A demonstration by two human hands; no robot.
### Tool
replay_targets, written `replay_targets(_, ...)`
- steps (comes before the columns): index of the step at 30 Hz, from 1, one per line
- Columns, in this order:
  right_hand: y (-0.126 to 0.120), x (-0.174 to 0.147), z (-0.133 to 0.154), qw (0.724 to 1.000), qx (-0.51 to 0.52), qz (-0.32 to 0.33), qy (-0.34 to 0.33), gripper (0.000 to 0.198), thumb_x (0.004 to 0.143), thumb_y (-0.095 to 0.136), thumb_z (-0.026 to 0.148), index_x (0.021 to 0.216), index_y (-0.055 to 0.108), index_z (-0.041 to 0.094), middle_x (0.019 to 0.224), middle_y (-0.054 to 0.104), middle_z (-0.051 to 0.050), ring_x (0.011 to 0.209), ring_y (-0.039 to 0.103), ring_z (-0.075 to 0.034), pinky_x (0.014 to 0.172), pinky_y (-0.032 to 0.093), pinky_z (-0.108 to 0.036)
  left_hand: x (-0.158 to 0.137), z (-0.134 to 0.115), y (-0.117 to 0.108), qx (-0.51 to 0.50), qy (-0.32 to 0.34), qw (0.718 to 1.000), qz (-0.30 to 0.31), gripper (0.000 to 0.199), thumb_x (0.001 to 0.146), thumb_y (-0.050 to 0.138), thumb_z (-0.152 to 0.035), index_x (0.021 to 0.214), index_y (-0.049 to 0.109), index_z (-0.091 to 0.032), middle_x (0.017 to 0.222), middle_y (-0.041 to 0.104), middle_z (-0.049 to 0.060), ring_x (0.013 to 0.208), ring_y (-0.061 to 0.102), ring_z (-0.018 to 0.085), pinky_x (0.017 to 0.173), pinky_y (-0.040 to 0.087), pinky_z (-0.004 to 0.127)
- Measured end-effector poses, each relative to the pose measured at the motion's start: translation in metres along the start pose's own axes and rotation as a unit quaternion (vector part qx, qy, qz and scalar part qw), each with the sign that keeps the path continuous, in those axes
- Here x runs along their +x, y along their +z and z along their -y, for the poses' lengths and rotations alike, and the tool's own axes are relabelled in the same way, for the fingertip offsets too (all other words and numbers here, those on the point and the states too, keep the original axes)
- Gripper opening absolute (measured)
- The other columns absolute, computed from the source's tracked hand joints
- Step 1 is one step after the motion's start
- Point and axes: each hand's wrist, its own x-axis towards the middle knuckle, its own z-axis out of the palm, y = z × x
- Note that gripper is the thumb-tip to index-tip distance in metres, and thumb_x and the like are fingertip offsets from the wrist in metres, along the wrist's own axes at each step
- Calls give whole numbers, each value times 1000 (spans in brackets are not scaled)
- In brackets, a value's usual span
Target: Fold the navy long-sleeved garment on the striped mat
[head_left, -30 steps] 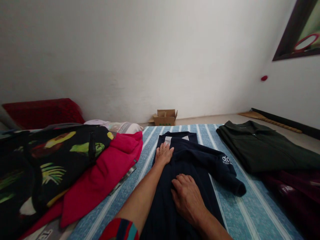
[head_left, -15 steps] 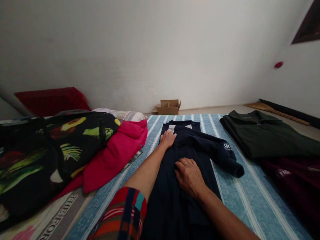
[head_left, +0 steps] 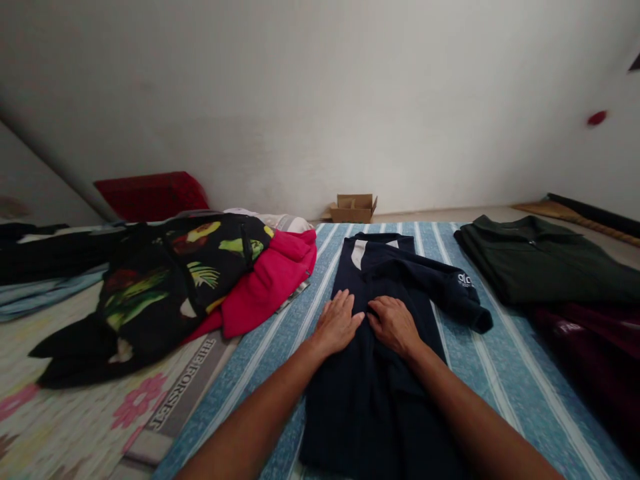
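Note:
A navy shirt (head_left: 385,407) with pale patches near its collar lies on the blue striped sheet, its sides folded in to a long strip. One sleeve (head_left: 453,287) with white lettering sticks out to the right. My left hand (head_left: 339,325) rests flat on the shirt's left side, fingers stretched out and holding nothing. Just to its right, my right hand (head_left: 395,325) lies on the cloth with fingers slightly bent and apart, also gripping nothing.
To the left lie a black fruit-print garment (head_left: 165,287) and a pink garment (head_left: 280,280). On the right a folded dark green garment (head_left: 545,260) partly covers a maroon one (head_left: 585,347). A cardboard box (head_left: 353,210) stands by the wall behind the blue striped sheet (head_left: 505,360).
My left hand has slid down the shirt from near the collar to beside my right hand. My right hand has shifted slightly. The view has turned left.

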Motion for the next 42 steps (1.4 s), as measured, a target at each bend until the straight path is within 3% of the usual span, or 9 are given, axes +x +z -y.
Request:
replay_targets(3, 1, 0, -1, 1000, 3, -3, 8, 24, 89, 46, 25, 103, 65, 19, 106, 63, -7, 104, 53, -20, 93, 32, -30, -20, -4, 13, 2, -13, 1000, -10, 60, 92, 30, -46, 142, 29, -13, 152, 22, 13, 141, 16, 25, 112, 18, 45)
replay_targets(8, 2, 0, -2, 1000, 4, -5, 13, 25, 89, 47, 24, 104, 65, 19, 107, 64, -6, 103, 54, -18, 93, 32, -27, -23, -4, 23, 22, -15, 999, -18, 63, 92, 27, -49, 144, 27, -14, 153, 20, 12, 141, 14, 28, 111, 15, 53)
replay_targets(16, 4, 0, -2, 1000, -11, -15, 16, 25, 89, 47, 23, 105, 65, 19, 106, 65, -5, 102, 56, -17, 90, 35, -26, -24, -3, 22, 4, -11, 999, -39, 59, 90, 32, -49, 141, 33, -18, 150, 29, 12, 140, 20, 26, 111, 17, 53)
replay_targets(22, 5, 2, -3, 1000, -9, -4, 20, 26, 88, 47, 22, 107, 65, 18, 110, 64, -5, 104, 55, -17, 93, 35, -26, -30, 5, 12, -50, 19, 998, 14, 63, 89, 33, -52, 142, 31, -17, 151, 25, 12, 141, 17, 27, 111, 15, 53)
replay_targets(26, 1, 2, -3, 1000, 8, 15, 27, 26, 87, 49, 20, 107, 65, 17, 111, 64, -6, 103, 57, -17, 93, 37, -26, -30, 20, 7, -100, 48, 994, 13, 50, 93, 31, -38, 138, 39, -19, 146, 36, 8, 138, 26, 23, 112, 19, 48)
replay_targets(29, -6, 1, 0, 998, 28, 24, 50, 27, 86, 49, 21, 108, 66, 18, 111, 65, -6, 101, 59, -16, 89, 40, -24, -26, 34, 7, -177, 75, 981, -21, 42, 90, 35, -25, 129, 50, -21, 137, 51, 4, 132, 39, 17, 111, 26, 38)
replay_targets(32, -15, -3, 8, 995, 44, 15, 87, 31, 89, 44, 26, 112, 63, 19, 112, 66, -5, 102, 61, -17, 85, 42, -24, -22, 42, 10, -243, 81, 966, -48, 43, 85, 38, -14, 123, 56, -21, 126, 61, 1, 120, 52, 13, 106, 36, 28)
replay_targets(36, -23, -18, 32, 993, 52, 18, 108, 31, 89, 43, 28, 113, 62, 20, 100, 70, -5, 91, 64, -18, 76, 44, -24, -17, 44, 15, -270, 61, 959, -62, 47, 81, 39, -9, 123, 56, -20, 122, 63, 1, 114, 57, 12, 103, 41, 29)
replay_targets(42, -22, -52, 67, 997, -53, 40, 44, 40, 83, 39, 7, 112, 63, 23, 104, 65, -7, 94, 60, -19, 76, 42, -27, -15, 45, 22, -294, 54, 951, -76, 45, 81, 43, -9, 122, 56, -21, 119, 65, 0, 111, 59, 13, 102, 43, 29)
